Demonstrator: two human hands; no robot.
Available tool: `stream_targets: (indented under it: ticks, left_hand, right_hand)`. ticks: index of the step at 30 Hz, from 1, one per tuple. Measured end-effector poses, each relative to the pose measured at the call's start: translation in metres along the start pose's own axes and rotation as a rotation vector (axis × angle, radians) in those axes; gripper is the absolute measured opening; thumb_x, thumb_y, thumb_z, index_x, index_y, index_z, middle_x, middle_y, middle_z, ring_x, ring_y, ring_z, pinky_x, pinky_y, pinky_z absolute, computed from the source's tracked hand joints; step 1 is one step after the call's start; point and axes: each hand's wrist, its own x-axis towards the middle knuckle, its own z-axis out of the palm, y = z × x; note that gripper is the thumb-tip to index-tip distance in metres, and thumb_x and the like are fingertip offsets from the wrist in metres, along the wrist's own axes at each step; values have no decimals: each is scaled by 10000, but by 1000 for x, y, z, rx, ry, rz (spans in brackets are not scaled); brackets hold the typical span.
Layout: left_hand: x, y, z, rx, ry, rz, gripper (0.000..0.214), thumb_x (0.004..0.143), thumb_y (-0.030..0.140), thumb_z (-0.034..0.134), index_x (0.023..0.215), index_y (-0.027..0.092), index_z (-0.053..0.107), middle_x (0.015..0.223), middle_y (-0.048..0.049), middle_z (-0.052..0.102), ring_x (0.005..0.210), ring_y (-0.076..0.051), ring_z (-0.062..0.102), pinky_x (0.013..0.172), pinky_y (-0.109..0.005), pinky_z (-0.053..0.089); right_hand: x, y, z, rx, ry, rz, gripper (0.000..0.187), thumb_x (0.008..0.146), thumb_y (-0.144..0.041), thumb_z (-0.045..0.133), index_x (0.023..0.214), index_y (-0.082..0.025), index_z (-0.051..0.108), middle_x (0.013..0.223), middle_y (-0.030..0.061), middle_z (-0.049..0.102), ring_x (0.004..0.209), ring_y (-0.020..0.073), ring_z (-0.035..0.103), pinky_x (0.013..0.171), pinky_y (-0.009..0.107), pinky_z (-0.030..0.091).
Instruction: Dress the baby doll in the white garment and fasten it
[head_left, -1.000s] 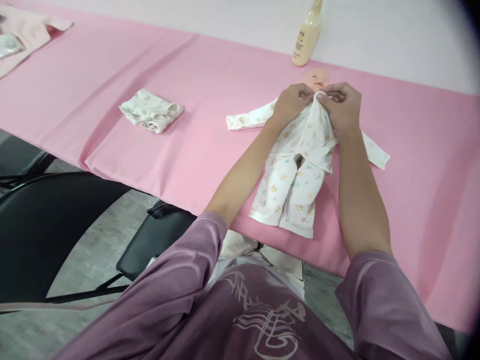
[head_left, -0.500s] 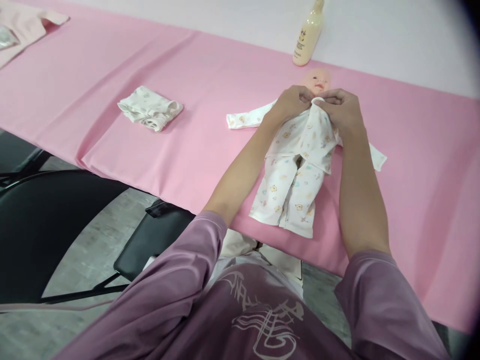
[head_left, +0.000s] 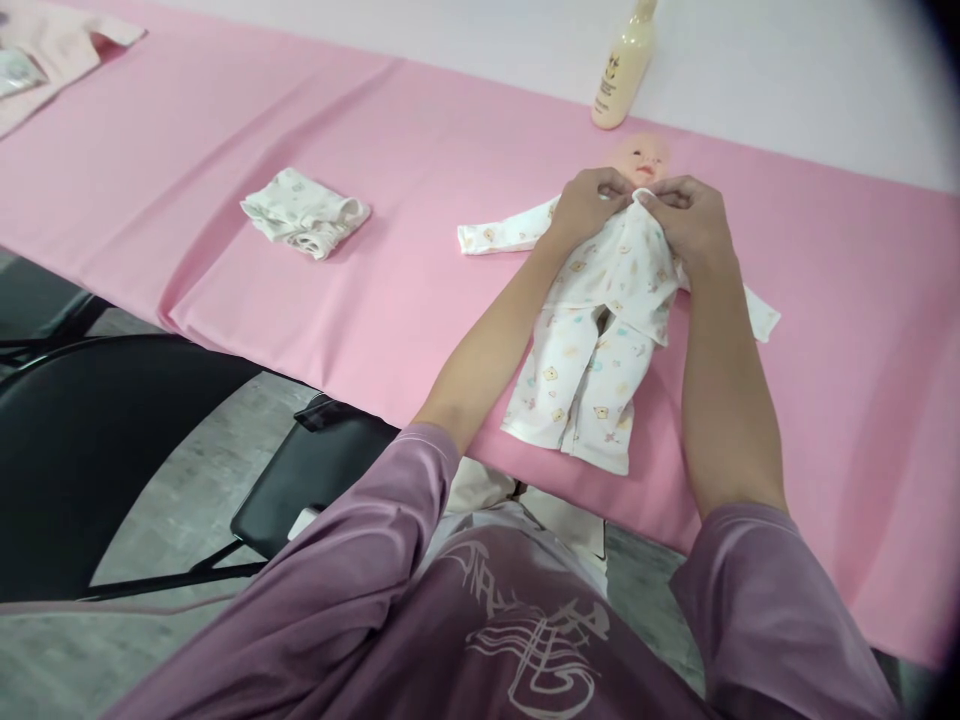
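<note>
A baby doll (head_left: 646,152) lies face up on the pink tablecloth, its head away from me. It wears a white printed shirt (head_left: 611,270) and matching pants (head_left: 581,385). Both sleeves stretch out to the sides. At the collar, my left hand (head_left: 598,205) pinches the shirt's left edge just below the doll's chin. Opposite it, my right hand (head_left: 686,215) has thumb and fingers closed on the collar's other side. The shirt front is lifted slightly between the two hands. My fingers cover the doll's neck and any fastener there.
A yellowish lotion bottle (head_left: 622,75) stands beyond the doll's head. Folded white printed clothing (head_left: 306,212) lies to the left on the pink tablecloth (head_left: 390,300). Pink fabric (head_left: 67,50) sits at the far left corner. Black folding chairs (head_left: 105,450) stand below the table's front edge.
Both hands stay at the collar with only small finger movements, and the shirt front hangs a little flatter. The whole view has shifted slightly.
</note>
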Motion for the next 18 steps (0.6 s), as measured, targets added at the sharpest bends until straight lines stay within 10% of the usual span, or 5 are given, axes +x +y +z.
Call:
stream_targets:
  ticks: [12, 18]
  left_hand:
    - [-2, 4, -3, -1, -29, -42, 271, 1117, 130, 714, 888, 240, 809, 1158, 3, 868, 1152, -193, 743, 1131, -298, 545]
    - [-1, 7, -3, -74, -52, -128, 393, 1086, 327, 797, 711, 228, 734, 864, -24, 774, 969, -244, 686, 900, -379, 521]
  right_hand:
    - [0, -4, -1, -89, -3, 2, 332, 894, -418, 1061, 1050, -257, 815, 1015, 39, 841, 886, 196, 752, 928, 429, 669]
    - [0, -6, -4, -120, -16, 12, 186, 974, -240, 965, 1096, -196, 832, 999, 27, 832, 865, 141, 726, 849, 297, 630]
